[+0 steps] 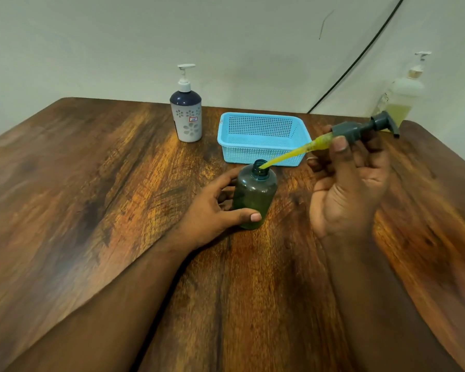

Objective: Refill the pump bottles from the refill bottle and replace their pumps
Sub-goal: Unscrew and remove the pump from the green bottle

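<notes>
1. The wooden tabletop (97, 183) fills the lower view; its left and right edges run out of the picture.
2. At the back, left of centre, a white and navy pump bottle (185, 116) stands upright with its pump on. A small label on its front is too small to read.
3. The left hand (215, 210) has its grip closed around the dark green bottle (254, 196), thumb across the front near the base. The fingers pass behind the bottle and are mostly hidden. The bottle stands upright on the tabletop at centre, neck open; its liquid level is hard to make out through the tinted wall.
4. Just behind it sits a light blue basket (263, 138); its near right corner is covered by the tube.
5. The right hand (352, 183), palm toward the camera, has its grip closed on the grey pump (365, 128), tilted with its head up to the right. The yellow-coated dip tube (287, 154) slants down, its tip at the bottle's mouth; how far inside, I cannot tell.
6. At the far right, against the wall, a pale pump bottle (403, 95) holding yellowish liquid is blurred; the pump head hides its base.
</notes>
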